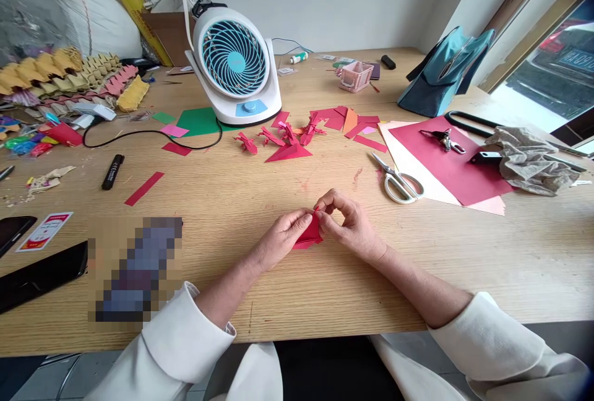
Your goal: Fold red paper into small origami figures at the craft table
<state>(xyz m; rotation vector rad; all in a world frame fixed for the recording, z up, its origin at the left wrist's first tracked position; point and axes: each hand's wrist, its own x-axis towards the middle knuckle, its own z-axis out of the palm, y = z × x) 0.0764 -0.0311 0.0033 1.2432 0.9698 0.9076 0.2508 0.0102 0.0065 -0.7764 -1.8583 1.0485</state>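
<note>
Between my hands is a small folded piece of red paper (310, 235), low over the wooden table near its front. My left hand (290, 231) grips its left side, thumb on top. At its upper tip, my right hand (346, 221) pinches a small red point between thumb and forefinger. The paper's underside is hidden. Beyond my hands stand several folded red paper figures (290, 135), with a larger pointed red fold in front of them. To the right, scissors (400, 183) with pale handles lie partly over the sheets' edge.
A white and blue fan (236, 60) stands at the back. Red and pale sheets (445, 159), a crumpled grey cloth (536, 159) and a teal bag (443, 73) are at right. A black marker (112, 172), a red strip (144, 189) and phones (44, 274) lie left.
</note>
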